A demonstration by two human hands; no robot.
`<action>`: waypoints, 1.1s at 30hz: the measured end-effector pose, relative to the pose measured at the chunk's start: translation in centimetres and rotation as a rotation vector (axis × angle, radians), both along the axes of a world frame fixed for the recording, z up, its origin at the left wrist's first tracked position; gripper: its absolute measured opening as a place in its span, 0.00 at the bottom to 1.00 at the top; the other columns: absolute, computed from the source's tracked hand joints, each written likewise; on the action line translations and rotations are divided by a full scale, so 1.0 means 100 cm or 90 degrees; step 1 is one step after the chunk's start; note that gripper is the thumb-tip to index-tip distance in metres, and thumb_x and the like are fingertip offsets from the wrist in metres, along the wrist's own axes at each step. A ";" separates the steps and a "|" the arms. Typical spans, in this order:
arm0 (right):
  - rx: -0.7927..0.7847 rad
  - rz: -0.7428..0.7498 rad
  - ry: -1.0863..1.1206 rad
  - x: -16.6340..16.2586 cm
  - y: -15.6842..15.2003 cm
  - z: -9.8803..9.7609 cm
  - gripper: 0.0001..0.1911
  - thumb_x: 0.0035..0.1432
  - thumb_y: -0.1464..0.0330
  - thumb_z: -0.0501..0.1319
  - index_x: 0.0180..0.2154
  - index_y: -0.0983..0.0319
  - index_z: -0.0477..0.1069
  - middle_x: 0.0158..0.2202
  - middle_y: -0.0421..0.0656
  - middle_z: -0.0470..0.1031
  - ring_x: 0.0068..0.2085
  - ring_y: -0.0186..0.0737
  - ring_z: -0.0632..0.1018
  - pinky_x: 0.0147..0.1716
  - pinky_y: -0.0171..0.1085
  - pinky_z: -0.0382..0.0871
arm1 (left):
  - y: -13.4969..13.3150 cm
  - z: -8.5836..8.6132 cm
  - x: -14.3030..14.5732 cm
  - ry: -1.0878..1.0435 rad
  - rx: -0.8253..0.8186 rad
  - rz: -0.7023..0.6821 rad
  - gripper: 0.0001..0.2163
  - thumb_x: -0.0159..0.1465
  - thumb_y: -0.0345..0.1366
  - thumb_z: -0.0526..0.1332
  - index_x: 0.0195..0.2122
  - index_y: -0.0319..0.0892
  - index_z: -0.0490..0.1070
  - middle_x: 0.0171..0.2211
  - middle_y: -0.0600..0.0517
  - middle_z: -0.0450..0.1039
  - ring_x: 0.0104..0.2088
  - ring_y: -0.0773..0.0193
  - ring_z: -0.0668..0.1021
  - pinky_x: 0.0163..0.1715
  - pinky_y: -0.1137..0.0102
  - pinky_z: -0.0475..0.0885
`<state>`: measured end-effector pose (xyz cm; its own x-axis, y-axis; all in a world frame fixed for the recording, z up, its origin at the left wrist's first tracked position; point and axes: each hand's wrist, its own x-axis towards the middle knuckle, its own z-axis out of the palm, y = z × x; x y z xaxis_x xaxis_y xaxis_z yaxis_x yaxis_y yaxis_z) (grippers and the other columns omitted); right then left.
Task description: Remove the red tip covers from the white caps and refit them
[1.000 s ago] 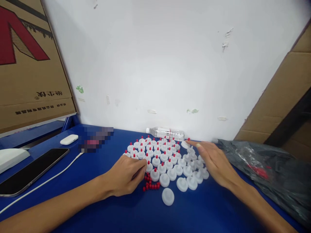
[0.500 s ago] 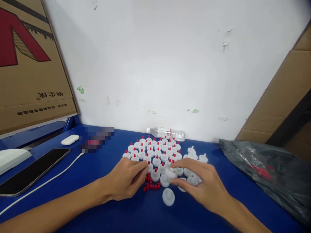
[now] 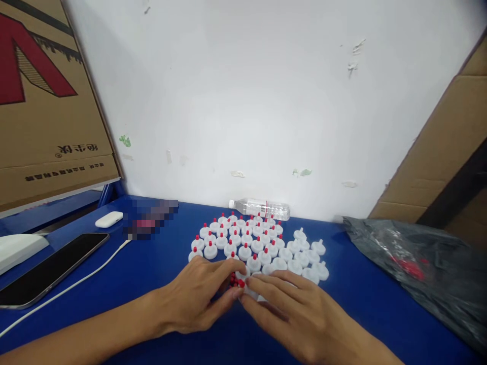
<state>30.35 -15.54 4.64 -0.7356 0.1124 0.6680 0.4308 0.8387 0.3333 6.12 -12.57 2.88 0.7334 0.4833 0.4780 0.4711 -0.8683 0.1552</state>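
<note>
My left hand (image 3: 203,296) is closed in a pinch, with a small red cap (image 3: 241,284) at its thumb and fingertips. Facing it, my right hand (image 3: 294,312) curls its fingers round a white nozzle lid (image 3: 251,290), largely hidden by the fingers. The two sets of fingertips nearly meet. Loose red caps (image 3: 233,279) show between the left thumb and forefinger. Behind the hands stand many white lids with red tips (image 3: 245,252), closely grouped. To the right sit white lids with bare nozzles (image 3: 318,247), some of them lying tilted.
A clear plastic bottle (image 3: 262,208) lies along the wall. On the right a dark grey plastic bag (image 3: 429,294) bears a clear bag with red pieces (image 3: 411,267). A phone (image 3: 53,268), a white cable (image 3: 81,284) and a white case (image 3: 109,219) lie left.
My right hand has brought the white lid left and nearer to me, up to my left hand. A red cap now shows at my left fingertips.
</note>
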 end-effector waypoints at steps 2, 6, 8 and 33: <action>0.007 0.004 -0.004 -0.002 0.000 -0.003 0.15 0.71 0.76 0.52 0.47 0.66 0.77 0.43 0.48 0.83 0.43 0.39 0.82 0.44 0.37 0.78 | -0.003 -0.001 0.000 0.006 0.028 -0.015 0.08 0.77 0.39 0.47 0.51 0.47 0.61 0.32 0.57 0.78 0.26 0.63 0.80 0.27 0.68 0.67; -0.007 -0.009 -0.006 -0.004 -0.002 -0.005 0.14 0.71 0.75 0.53 0.48 0.64 0.77 0.42 0.46 0.83 0.41 0.38 0.82 0.44 0.38 0.77 | -0.005 -0.003 0.002 -0.015 0.048 -0.034 0.10 0.79 0.38 0.43 0.48 0.46 0.61 0.29 0.58 0.76 0.22 0.67 0.78 0.23 0.69 0.64; -0.033 -0.019 -0.007 -0.004 -0.003 -0.004 0.12 0.72 0.70 0.55 0.50 0.62 0.76 0.47 0.47 0.82 0.46 0.40 0.82 0.46 0.39 0.77 | -0.005 -0.004 0.003 -0.060 0.064 -0.038 0.10 0.79 0.39 0.43 0.46 0.45 0.61 0.27 0.59 0.74 0.20 0.69 0.75 0.23 0.71 0.64; 0.031 0.001 0.013 -0.006 -0.001 0.003 0.13 0.67 0.78 0.54 0.39 0.61 0.76 0.43 0.44 0.83 0.42 0.35 0.80 0.47 0.37 0.72 | -0.010 -0.002 0.008 -0.090 -0.007 -0.127 0.12 0.77 0.31 0.41 0.34 0.46 0.54 0.23 0.59 0.57 0.19 0.67 0.60 0.21 0.66 0.56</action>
<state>29.71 -15.61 4.98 -0.7223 0.0784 0.6871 0.4360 0.8229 0.3645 6.88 -13.56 2.68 0.7413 0.3421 0.5775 0.2641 -0.9396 0.2176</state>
